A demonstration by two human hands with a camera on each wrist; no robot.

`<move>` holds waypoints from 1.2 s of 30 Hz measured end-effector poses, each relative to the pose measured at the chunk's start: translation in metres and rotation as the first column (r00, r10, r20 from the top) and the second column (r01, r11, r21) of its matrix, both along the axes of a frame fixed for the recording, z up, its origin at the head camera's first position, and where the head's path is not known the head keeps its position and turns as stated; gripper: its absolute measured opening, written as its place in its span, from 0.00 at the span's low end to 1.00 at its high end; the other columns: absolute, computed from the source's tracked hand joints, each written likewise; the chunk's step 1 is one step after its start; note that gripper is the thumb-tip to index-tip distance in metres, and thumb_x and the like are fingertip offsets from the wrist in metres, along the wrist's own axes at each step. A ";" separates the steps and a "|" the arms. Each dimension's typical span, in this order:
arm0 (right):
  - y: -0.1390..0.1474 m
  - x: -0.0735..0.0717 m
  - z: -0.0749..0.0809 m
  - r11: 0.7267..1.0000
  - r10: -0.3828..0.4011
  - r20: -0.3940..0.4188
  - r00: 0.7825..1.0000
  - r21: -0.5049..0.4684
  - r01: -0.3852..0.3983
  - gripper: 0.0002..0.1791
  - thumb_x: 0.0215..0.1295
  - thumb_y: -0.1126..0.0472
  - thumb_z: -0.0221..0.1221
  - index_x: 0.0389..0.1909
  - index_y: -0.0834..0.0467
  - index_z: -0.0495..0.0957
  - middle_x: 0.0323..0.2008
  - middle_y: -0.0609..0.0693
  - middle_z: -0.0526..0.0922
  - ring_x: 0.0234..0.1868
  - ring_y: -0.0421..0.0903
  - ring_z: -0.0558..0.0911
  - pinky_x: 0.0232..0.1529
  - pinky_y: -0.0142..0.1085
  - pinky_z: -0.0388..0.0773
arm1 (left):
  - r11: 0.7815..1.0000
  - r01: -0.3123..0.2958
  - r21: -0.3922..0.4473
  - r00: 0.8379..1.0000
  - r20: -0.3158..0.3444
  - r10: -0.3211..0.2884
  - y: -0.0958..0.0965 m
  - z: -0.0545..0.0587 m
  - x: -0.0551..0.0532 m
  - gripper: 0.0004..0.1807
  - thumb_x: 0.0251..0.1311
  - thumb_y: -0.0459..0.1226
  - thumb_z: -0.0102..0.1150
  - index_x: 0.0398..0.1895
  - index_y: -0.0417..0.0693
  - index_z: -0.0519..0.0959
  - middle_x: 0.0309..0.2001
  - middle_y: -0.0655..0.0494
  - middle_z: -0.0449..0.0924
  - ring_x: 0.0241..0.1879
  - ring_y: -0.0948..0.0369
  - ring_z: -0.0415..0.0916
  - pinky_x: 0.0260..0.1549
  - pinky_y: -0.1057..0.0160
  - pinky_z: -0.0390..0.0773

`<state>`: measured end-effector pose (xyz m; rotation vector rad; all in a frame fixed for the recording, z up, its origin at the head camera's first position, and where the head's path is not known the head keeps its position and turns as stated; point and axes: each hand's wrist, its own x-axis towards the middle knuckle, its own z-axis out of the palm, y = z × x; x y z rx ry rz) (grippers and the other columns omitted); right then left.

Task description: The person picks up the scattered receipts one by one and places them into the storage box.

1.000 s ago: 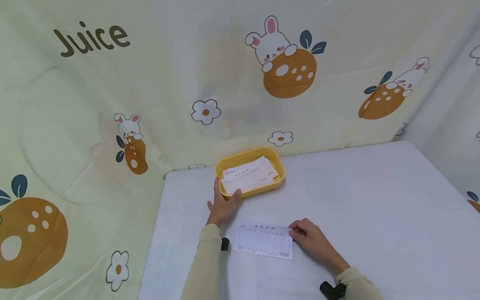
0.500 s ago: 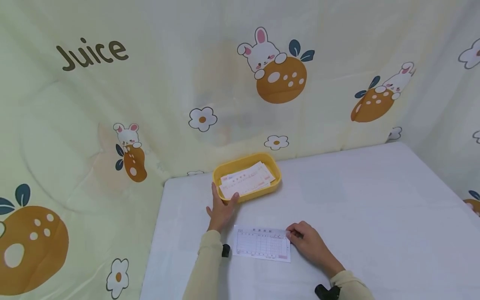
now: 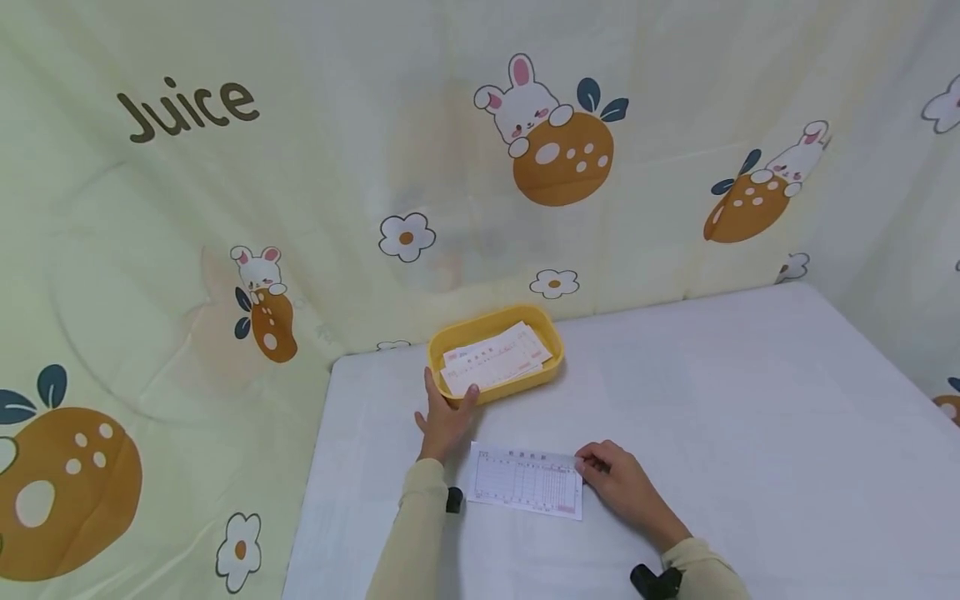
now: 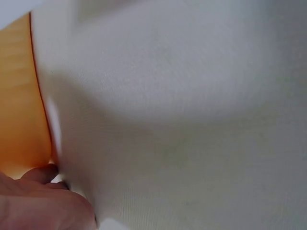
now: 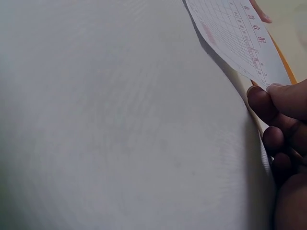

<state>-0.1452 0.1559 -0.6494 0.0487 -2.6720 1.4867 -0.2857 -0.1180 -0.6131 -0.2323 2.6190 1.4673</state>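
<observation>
My right hand pinches the upper right corner of a printed receipt slip between thumb and forefinger. In the right wrist view the receipt slip bends upward, showing its ruled grid and red print, and the other fingers of the right hand are curled below. Farther back, my left hand holds the near left corner of a yellow plastic tray, thumb at the front rim and forefinger along the left end. The left wrist view has the left hand against the tray's wall.
Several more receipt slips lie stacked askew inside the tray. A white cloth covers the table. Behind it hangs a pale curtain with rabbits and oranges, meeting the table's back edge. Dark wrist devices sit at the cuffs.
The head view has shifted slightly, so the whole scene sits lower than a second ago. The receipt slip has tilted a little in my right hand. Both hands keep their hold.
</observation>
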 end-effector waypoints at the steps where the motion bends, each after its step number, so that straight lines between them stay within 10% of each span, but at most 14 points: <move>1: 0.000 -0.001 0.000 1.000 0.002 -0.003 1.000 -0.002 -0.002 0.06 0.71 0.70 0.67 0.42 0.56 0.87 0.33 0.42 0.78 0.36 0.40 0.76 0.38 0.33 0.75 | 1.000 -0.001 0.000 1.000 0.002 0.001 0.000 0.000 0.000 0.62 0.71 0.62 0.63 0.89 0.51 0.31 0.87 0.45 0.40 0.84 0.41 0.43 0.76 0.34 0.20; 23: 0.006 -0.016 0.016 0.959 -0.061 0.063 0.996 -0.272 0.076 0.06 0.77 0.68 0.63 0.48 0.64 0.85 0.38 0.50 0.85 0.39 0.43 0.78 0.40 0.31 0.76 | 1.000 0.005 -0.005 1.000 -0.002 -0.005 -0.004 0.000 -0.008 0.66 0.65 0.67 0.65 0.89 0.57 0.31 0.87 0.45 0.46 0.83 0.38 0.48 0.76 0.34 0.19; 36: -0.002 -0.037 0.031 0.943 -0.113 0.119 0.986 -0.301 0.144 0.09 0.79 0.67 0.59 0.52 0.67 0.82 0.41 0.54 0.85 0.42 0.49 0.80 0.41 0.30 0.78 | 0.998 0.049 -0.040 0.998 -0.038 -0.050 -0.003 -0.007 -0.006 0.66 0.66 0.53 0.72 0.88 0.52 0.30 0.87 0.46 0.45 0.83 0.41 0.48 0.74 0.29 0.21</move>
